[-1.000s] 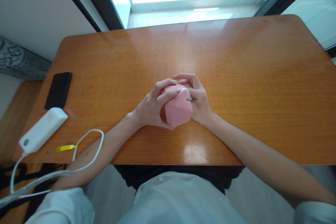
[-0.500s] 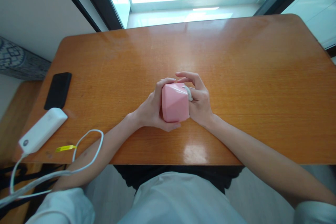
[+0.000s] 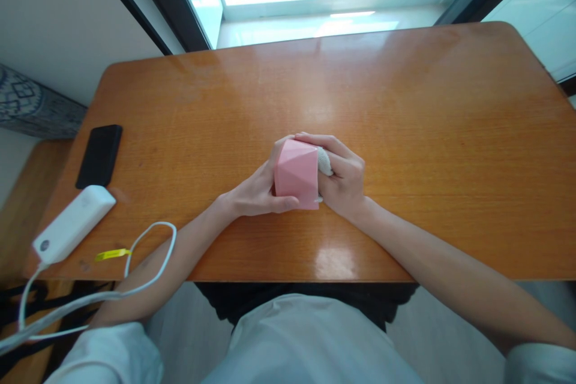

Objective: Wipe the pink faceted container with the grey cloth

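Note:
A glossy pink faceted object [image 3: 297,174], its exact kind unclear, is held above the near middle of the table. My left hand [image 3: 263,189] is closed round its left side, thumb along the near face and fingers over the far edge. On its right side my right hand [image 3: 344,174] is closed on a whitish cloth [image 3: 324,162] pressed against the pink object. Most of the cloth is hidden by my fingers and the pink object. A small bit of white also shows at the object's lower right corner. My right fingertips reach over its far edge, close to my left fingers.
The wooden table [image 3: 427,150] spreads out on all sides of my hands. At its left lie a black phone-like slab [image 3: 99,156] and a white power strip [image 3: 74,225]. Its white cable [image 3: 153,279], with a yellow tag [image 3: 112,254], runs across my left forearm. A window stands beyond.
The pink object has tilted and shifted slightly left, showing another facet. My right fingers have come down over its far edge, and more of the cloth shows. My left thumb has moved up its near face.

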The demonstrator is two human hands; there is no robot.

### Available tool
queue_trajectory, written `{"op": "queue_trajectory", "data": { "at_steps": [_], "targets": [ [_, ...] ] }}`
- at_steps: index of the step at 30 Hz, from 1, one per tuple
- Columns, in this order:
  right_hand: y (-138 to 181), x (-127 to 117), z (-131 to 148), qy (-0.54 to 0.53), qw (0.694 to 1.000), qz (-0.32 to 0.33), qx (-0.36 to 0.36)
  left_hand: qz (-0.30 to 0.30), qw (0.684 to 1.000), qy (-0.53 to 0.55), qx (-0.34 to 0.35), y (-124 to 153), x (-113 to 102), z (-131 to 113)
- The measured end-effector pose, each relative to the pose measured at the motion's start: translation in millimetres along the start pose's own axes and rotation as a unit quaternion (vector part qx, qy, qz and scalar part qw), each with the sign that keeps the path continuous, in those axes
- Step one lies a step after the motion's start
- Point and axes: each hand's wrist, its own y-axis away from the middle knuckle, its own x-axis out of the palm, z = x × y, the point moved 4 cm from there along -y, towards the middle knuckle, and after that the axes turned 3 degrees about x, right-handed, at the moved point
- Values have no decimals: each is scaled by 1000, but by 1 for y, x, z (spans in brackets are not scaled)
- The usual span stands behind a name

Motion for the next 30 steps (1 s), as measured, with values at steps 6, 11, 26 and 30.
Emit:
{"op": "queue_trajectory", "data": {
  "at_steps": [6,11,26,30],
  "targets": [
    [-6,-4,-3,-22,998,-34,54,-90,980,-150,95,-2,-6,-6],
    [-13,-6,-16,-104,982,-32,152,-97,931,-309,169,-2,-8,-8],
    [-13,3,-22,-146,968,85,185,-137,846,-430,283,8,-4,-20],
    [-12,3,-17,-131,976,82,155,-151,838,-428,304,9,-7,-27]
  ]
}}
